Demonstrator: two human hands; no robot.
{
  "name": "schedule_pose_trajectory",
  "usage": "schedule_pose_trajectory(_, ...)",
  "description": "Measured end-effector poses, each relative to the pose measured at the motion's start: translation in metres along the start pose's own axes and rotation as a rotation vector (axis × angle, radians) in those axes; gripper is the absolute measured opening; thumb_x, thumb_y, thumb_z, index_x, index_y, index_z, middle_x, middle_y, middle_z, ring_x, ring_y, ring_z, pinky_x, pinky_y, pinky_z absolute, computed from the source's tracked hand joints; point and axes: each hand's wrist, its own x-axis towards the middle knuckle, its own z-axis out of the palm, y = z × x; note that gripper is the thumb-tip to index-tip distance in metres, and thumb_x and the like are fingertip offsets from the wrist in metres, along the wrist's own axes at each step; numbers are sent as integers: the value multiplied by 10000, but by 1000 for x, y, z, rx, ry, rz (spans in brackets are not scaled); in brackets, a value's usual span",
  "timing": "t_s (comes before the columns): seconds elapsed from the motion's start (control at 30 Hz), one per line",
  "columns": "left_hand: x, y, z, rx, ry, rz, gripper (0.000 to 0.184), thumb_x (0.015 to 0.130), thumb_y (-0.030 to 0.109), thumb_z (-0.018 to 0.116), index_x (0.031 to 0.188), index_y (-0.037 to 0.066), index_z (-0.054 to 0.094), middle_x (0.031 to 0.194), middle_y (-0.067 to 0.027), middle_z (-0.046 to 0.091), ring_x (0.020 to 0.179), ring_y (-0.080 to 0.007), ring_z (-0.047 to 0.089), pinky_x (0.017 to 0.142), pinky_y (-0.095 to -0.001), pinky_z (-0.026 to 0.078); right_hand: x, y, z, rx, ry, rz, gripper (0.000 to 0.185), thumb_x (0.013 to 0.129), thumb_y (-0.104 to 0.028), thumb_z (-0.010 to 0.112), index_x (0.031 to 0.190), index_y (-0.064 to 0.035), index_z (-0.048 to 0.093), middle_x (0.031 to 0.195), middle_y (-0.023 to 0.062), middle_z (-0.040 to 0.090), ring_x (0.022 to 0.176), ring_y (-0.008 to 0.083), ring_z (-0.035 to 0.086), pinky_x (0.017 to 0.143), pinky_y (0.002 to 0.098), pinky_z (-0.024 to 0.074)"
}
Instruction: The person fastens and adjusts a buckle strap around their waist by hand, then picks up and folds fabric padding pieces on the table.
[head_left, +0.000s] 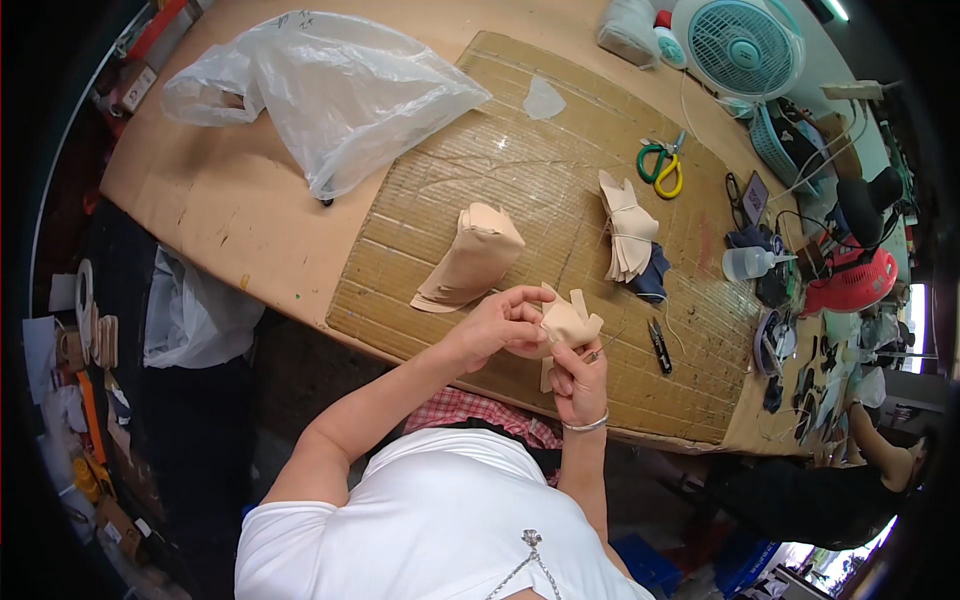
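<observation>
Near the front edge of the cardboard, both my hands are closed on a beige cut piece that looks like thin leather or fabric, with tab-like ends sticking up. My left hand pinches its left side. My right hand grips it from below, and a thin pointed thing pokes out beside those fingers, too small to name. To the left stands a stack of beige pieces. Beyond my hands lies a tied bundle of beige pieces, with a dark blue cloth against it.
The cardboard sheet covers much of the table. On it lie green-and-yellow-handled scissors and black thread snips. A plastic bag rests at back left. A squeeze bottle and a fan stand right. Another person's arm shows far right.
</observation>
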Motion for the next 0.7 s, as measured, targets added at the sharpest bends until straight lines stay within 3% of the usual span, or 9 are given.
schedule_pose_trajectory(0.37, 3, -17, 4, -78, 100, 124, 524, 785, 24, 635, 1263, 15, 420, 865, -18, 610, 783, -87, 599, 728, -231, 506, 0, 3, 9, -95, 100, -122, 355, 777, 62, 628, 1085, -74, 514, 882, 45, 607, 441, 22, 418, 340, 151, 282)
schedule_pose_trajectory(0.53, 5, -18, 6, 26, 191, 205, 498, 782, 34, 593, 1244, -26, 419, 799, -30, 615, 710, -84, 592, 678, -229, 517, 1, 6, 12, -96, 134, -137, 369, 764, 72, 637, 1081, -73, 517, 876, 40, 603, 451, 24, 426, 341, 147, 288)
schedule_pose_trajectory(0.7, 7, -14, -2, -105, 192, 108, 452, 821, 96, 573, 1237, -7, 428, 851, -37, 616, 763, -91, 601, 654, -236, 533, -2, 12, 5, -34, 126, -78, 338, 777, 61, 620, 1073, -67, 518, 810, 25, 587, 409, 22, 388, 335, 160, 260)
